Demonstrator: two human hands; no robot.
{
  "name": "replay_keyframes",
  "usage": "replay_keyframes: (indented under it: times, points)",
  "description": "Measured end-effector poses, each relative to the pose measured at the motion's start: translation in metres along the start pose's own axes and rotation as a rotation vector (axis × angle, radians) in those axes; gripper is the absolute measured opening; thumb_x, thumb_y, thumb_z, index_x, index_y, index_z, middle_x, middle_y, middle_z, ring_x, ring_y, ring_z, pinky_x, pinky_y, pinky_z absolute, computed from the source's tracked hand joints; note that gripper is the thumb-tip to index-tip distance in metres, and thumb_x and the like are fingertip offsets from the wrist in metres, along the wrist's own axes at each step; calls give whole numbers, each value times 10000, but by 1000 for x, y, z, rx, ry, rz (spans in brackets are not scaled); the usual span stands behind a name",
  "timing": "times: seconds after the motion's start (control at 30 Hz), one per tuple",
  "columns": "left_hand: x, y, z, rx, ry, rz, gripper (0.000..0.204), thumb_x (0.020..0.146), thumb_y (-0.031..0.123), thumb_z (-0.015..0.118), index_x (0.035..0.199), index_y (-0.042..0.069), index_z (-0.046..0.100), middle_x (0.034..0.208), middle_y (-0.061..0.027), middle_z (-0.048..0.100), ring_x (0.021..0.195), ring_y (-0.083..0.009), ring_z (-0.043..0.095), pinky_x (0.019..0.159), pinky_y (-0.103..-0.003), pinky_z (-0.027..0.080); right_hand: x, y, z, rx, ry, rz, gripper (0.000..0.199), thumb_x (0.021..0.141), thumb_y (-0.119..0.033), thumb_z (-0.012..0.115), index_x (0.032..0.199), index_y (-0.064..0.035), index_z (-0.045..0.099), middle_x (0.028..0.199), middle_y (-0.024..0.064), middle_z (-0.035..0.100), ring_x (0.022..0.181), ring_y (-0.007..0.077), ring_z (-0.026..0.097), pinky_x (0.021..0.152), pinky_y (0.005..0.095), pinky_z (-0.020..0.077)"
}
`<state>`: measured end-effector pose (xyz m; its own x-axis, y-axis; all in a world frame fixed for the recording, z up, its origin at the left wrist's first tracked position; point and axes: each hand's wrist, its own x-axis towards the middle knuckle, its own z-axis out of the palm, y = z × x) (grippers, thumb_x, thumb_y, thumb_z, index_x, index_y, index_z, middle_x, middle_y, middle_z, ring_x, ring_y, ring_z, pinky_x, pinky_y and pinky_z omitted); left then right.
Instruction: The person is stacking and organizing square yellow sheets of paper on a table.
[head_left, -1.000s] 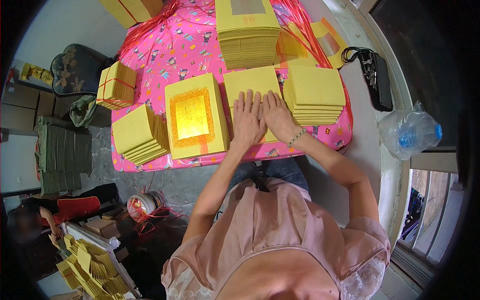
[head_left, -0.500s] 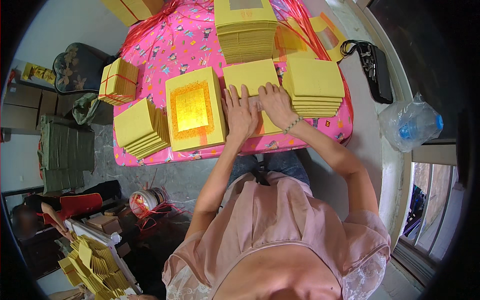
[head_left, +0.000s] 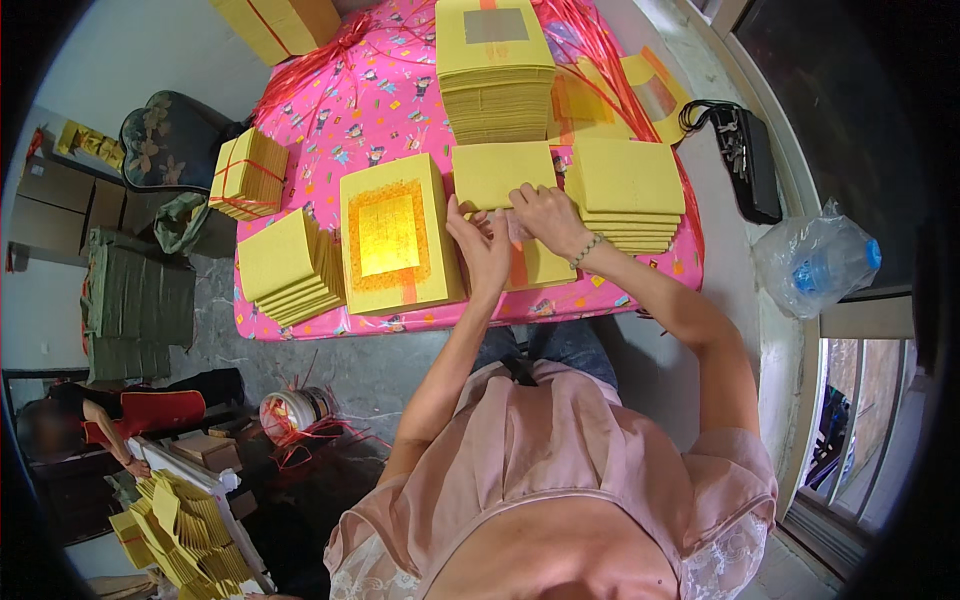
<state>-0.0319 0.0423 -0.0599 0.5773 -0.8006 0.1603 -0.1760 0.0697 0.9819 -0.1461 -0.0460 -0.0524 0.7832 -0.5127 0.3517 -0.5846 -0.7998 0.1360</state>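
Observation:
A yellow paper sheet (head_left: 503, 172) lies at the front of the table, its far part folded over toward me. My left hand (head_left: 483, 245) has its fingers curled at the left of the fold's near edge, thumb and fingertips pinching the paper. Beside it, my right hand (head_left: 551, 220) bends its fingers over the same edge and grips it. The sheet's lower part (head_left: 548, 266), with an orange-red strip, shows beneath my hands. Just left is a thick stack of flat yellow sheets (head_left: 432, 225) with a gold foil square (head_left: 388, 238) on top. A pile of folded yellow papers (head_left: 628, 178) sits to the right.
More folded papers (head_left: 285, 258) and a red-tied bundle (head_left: 250, 172) lie left on the pink patterned tablecloth (head_left: 330, 120). A tall yellow stack (head_left: 495, 100) stands behind. Keys on a black case (head_left: 745, 165) and a bagged bottle (head_left: 825, 262) rest right. Another person's hand (head_left: 137, 466) is lower left.
My left hand has gone from lying flat with fingers stretched to pinching the fold's edge. My right fingers stay bent on the paper. The whole view has shifted slightly.

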Motion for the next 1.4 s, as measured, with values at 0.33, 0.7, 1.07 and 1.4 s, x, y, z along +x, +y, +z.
replay_keyframes:
  times: [0.33,0.7,1.07,1.4]
  points:
    - [7,-10,3,-103,64,-280,845,901,200,696,1498,-20,141,1341,-185,309,991,-195,491,856,-344,465,11,-3,0,-98,59,-7,153,812,-161,628,916,-68,565,843,72,580,675,201,627,617,313,500]
    - [37,7,-3,-557,20,-389,374,956,176,647,1254,13,492,998,-50,614,737,-103,567,589,-256,472,-5,-17,-35,174,272,24,128,837,-195,655,839,-114,556,775,28,568,746,184,638,685,330,462]
    - [-27,79,-13,-952,35,-159,355,960,79,622,1288,33,494,1183,-79,601,1001,-147,626,796,-317,568,-41,-23,-102,965,534,615,508,969,-74,575,1423,10,363,1366,185,455,1236,290,512,1041,380,413]
    - [28,82,22,-377,-333,-149,273,908,124,704,1140,-12,659,823,27,645,717,-21,543,601,-208,421,-80,62,-103,1133,563,736,320,971,-36,567,1271,46,492,1179,140,619,1081,173,594,922,301,474]
